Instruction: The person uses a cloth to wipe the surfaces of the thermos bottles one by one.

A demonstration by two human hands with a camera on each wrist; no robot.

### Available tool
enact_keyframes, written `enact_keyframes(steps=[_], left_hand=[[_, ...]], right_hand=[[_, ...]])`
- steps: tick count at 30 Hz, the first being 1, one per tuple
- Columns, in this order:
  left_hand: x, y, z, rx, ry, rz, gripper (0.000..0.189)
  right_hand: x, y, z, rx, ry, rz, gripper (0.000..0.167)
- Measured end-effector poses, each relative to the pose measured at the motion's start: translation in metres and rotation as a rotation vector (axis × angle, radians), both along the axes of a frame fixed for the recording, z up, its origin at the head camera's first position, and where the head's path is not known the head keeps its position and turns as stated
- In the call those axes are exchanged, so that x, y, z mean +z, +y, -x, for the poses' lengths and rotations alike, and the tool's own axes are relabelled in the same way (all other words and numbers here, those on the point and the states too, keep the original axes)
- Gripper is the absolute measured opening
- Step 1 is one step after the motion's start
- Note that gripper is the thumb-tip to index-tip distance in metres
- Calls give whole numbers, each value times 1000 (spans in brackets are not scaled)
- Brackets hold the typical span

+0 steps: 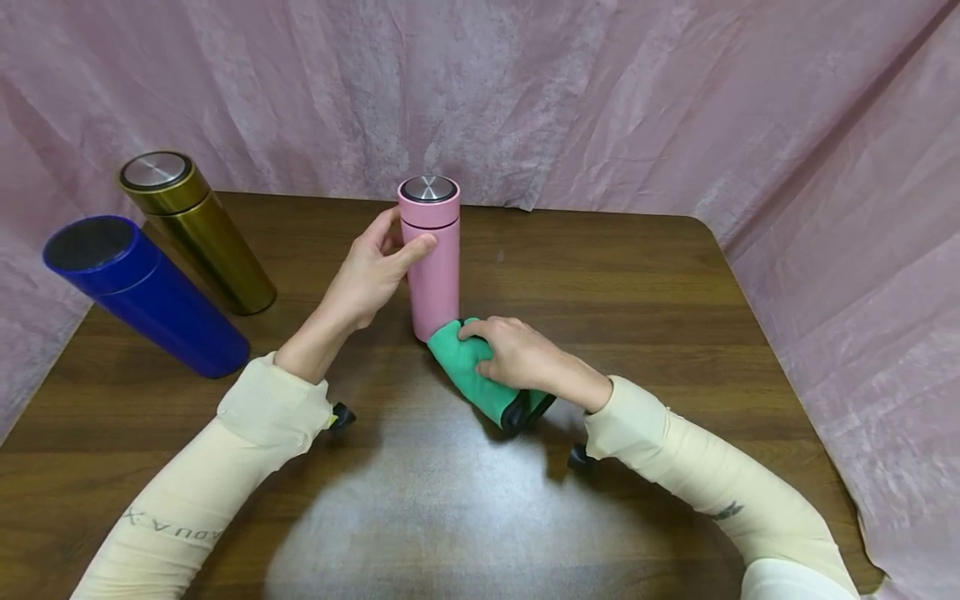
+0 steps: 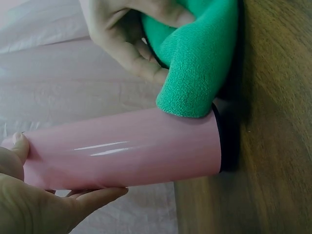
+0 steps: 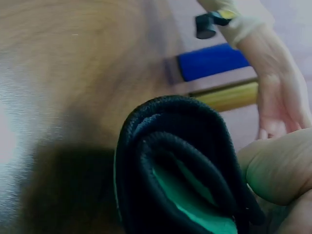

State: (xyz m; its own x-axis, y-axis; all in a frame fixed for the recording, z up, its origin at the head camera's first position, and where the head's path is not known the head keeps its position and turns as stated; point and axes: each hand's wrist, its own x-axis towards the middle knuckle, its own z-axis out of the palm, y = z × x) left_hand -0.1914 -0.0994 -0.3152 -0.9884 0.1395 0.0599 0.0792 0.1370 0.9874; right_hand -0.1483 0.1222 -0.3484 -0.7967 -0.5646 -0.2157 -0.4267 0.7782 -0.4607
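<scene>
A pink thermos bottle (image 1: 437, 279) stands upright on the wooden table, its steel-topped lid facing up. My left hand (image 1: 372, 268) grips its upper part from the left, thumb across the front. In my right hand (image 1: 517, 354) is a folded green cloth (image 1: 468, 375) with dark edging, pinched between thumb and fingers. One end of the cloth touches the lower side of the bottle, as the left wrist view shows on the green fabric (image 2: 190, 73). From the right wrist camera, the cloth's dark hem (image 3: 170, 105) appears rolled in layers.
To the left, a blue bottle (image 1: 150, 296) and a gold bottle (image 1: 202, 237) stand on the table (image 1: 637, 317). A pink curtain (image 1: 525, 100) hangs behind the table and along its right side. Small black wrist devices hang below both sleeves.
</scene>
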Motion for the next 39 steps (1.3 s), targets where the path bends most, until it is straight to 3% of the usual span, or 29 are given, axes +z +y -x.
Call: enact_keyframes(steps=[3,6,16,25,31,39], left_hand=[[-1,1,0,-9,4,0,61],[-2,2,-1,-13,6,-6,62],[-4,0,-2,3,-1,-8,61],[-3,-1,-3,-15,4,-4,61],[0,0,-6,-18,5,0,61],[0,0,-5,-20,-4,-12,62]], right_hand=[[7,6,6,-15,-47,27,50],[17,13,6,-48,-36,83,49],[73,30,5,-169,183,301,50],[102,32,5,-228,381,494,49],[101,23,2,-223,497,599,49],[70,11,4,-127,649,636,49]])
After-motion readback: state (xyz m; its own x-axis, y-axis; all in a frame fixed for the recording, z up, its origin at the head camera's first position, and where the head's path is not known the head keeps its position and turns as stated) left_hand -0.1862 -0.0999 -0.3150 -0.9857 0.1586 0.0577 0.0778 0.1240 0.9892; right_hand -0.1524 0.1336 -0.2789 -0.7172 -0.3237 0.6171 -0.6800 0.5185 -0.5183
